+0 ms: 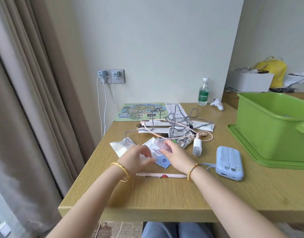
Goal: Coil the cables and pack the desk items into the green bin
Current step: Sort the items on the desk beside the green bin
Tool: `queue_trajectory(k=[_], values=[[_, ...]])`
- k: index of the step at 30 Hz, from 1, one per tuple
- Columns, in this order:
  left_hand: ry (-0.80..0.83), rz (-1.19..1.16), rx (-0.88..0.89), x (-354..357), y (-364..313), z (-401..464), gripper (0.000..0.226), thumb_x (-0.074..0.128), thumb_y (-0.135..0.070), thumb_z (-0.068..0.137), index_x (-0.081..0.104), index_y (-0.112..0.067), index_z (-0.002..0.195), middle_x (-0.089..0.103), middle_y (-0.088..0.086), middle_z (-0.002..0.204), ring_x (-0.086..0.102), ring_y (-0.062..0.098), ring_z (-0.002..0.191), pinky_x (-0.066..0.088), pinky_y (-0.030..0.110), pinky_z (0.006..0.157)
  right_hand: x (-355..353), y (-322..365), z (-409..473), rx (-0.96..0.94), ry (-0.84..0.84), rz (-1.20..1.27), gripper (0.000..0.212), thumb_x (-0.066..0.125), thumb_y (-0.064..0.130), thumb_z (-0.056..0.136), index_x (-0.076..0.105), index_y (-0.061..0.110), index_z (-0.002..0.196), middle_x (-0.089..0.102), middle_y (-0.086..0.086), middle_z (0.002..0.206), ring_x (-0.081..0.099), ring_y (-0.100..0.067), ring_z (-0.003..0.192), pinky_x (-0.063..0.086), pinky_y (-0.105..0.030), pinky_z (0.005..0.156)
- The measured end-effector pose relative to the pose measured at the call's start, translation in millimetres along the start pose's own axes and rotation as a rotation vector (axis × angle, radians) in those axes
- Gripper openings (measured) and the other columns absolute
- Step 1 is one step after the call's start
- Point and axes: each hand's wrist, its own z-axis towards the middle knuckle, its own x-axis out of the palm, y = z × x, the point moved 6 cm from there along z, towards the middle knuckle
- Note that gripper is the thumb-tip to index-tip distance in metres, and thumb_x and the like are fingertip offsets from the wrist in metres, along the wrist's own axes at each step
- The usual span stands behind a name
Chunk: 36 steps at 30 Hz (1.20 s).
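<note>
At the right edge of the frame the green bin is sitting on its green lid on the tabletop; its inside is mostly hidden by the near wall, with only a faint pale shape showing near the far side, too unclear to name. Both hands are meeting at the middle of the frame over a blue wipes pack. The right hand is curling its grip around a small clear bottle, held just above the pack. The left hand is blurred beside it, fingers reaching toward the bottle's lower end; whether its grip is pinching anything I cannot tell. Just above the hands, the grey cable and a pink cable are lying tangled over a hairbrush and paper sleeves, uncoiled. A white charger is lying right of the right hand, and a blue power bank is resting between that hand and the bin. A pink pen is lying below both wrists. A map is lying flat at the tabletop's far side, and a water bottle is standing right of it by the wall.
</note>
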Motion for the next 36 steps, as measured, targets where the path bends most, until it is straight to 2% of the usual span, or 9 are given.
queue_trajectory(k=[4, 11, 16, 21, 24, 26, 29, 34, 36], values=[[0.392, 0.216, 0.015, 28.7, -29.0, -6.2, 0.031, 0.069, -0.047, 0.077, 0.062, -0.02, 0.091, 0.063, -0.003, 0.095, 0.058, 0.014, 0.091, 0.048, 0.027, 0.083, -12.8, -0.6, 0.3, 0.009, -0.064, 0.041, 0.007, 0.051, 0.033, 0.092, 0.051, 0.03, 0.098, 0.056, 0.019, 0.082, 0.053, 0.0, 0.076, 0.036, -0.02, 0.06], [0.421, 0.357, 0.007, 38.4, -41.0, -4.8, 0.026, 0.053, -0.037, 0.09, 0.059, -0.013, 0.099, 0.064, 0.004, 0.103, 0.058, 0.02, 0.095, 0.043, 0.026, 0.08, -30.5, -0.6, -13.0, 0.017, -0.097, 0.122, 0.018, 0.051, 0.032, 0.092, 0.056, 0.018, 0.103, 0.065, -0.001, 0.097, 0.06, -0.019, 0.093, 0.046, -0.036, 0.083], [0.395, -0.103, -0.113, 19.2, -59.2, 9.6, 0.018, 0.044, -0.028, 0.097, 0.045, -0.017, 0.083, 0.063, -0.003, 0.07, 0.063, 0.005, 0.055, 0.049, 0.015, 0.059, -64.4, 2.1, -19.3, 0.005, -0.155, 0.234, 0.019, 0.045, 0.035, 0.095, 0.055, 0.02, 0.102, 0.066, -0.008, 0.097, 0.061, -0.022, 0.088, 0.049, -0.037, 0.081], [0.393, -0.414, -0.145, 11.6, -102.2, 42.3, 0.016, 0.046, -0.024, 0.097, 0.047, -0.015, 0.085, 0.045, -0.003, 0.058, 0.039, 0.007, 0.036, 0.034, 0.019, 0.04, -124.4, -6.0, -24.9, 0.059, -0.371, 0.455, 0.019, 0.04, 0.035, 0.097, 0.055, 0.023, 0.099, 0.056, 0.001, 0.079, 0.055, -0.011, 0.065, 0.051, -0.025, 0.062], [0.369, -0.71, -0.182, 20.9, -138.3, 71.2, 0.013, 0.04, -0.017, 0.099, 0.048, -0.012, 0.09, 0.04, 0.001, 0.06, 0.029, 0.007, 0.036, 0.025, 0.015, 0.036, -169.7, -15.4, -29.3, 0.111, -0.531, 0.477, 0.022, 0.034, 0.028, 0.099, 0.052, 0.016, 0.094, 0.05, 0.0, 0.069, 0.044, -0.011, 0.05, 0.036, -0.017, 0.04], [0.277, -0.784, -0.196, 28.2, -162.4, 95.5, 0.015, 0.033, -0.009, 0.099, 0.047, -0.012, 0.102, 0.043, 0.005, 0.064, 0.032, 0.01, 0.04, 0.027, 0.013, 0.035, -206.3, -18.4, -33.8, 0.119, -0.629, 0.404, 0.021, 0.033, 0.02, 0.098, 0.048, 0.008, 0.104, 0.05, -0.001, 0.074, 0.045, -0.012, 0.055, 0.036, -0.02, 0.045], [0.186, -0.834, -0.19, 45.8, -204.8, 130.4, 0.032, 0.031, 0.001, 0.095, 0.033, -0.018, 0.121, 0.05, 0.011, 0.075, 0.038, 0.015, 0.052, 0.034, 0.02, 0.039, -262.7, -24.0, -43.4, 0.148, -0.696, 0.231, 0.025, 0.035, 0.014, 0.094, 0.043, 0.004, 0.115, 0.052, -0.01, 0.094, 0.057, -0.028, 0.085, 0.043, -0.035, 0.067], [0.231, -0.821, -0.12, 81.7, -283.8, 168.5, 0.019, 0.033, 0.004, 0.094, 0.041, -0.012, 0.089, 0.052, 0.007, 0.076, 0.051, 0.015, 0.057, 0.043, 0.02, 0.037, -332.0, -45.7, -58.9, 0.276, -0.647, 0.065, 0.036, 0.039, 0.027, 0.096, 0.046, 0.001, 0.121, 0.062, -0.021, 0.11, 0.064, -0.027, 0.087, 0.047, -0.022, 0.052], [0.247, -0.84, -0.116, 95.4, -308.3, 180.0, 0.019, 0.033, 0.001, 0.095, 0.047, -0.01, 0.087, 0.053, 0.006, 0.077, 0.058, 0.015, 0.065, 0.055, 0.024, 0.051, -344.0, -55.1, -63.2, 0.326, -0.576, 0.016, 0.046, 0.047, 0.032, 0.094, 0.045, -0.002, 0.126, 0.064, -0.018, 0.107, 0.064, -0.021, 0.08, 0.052, -0.022, 0.053]])
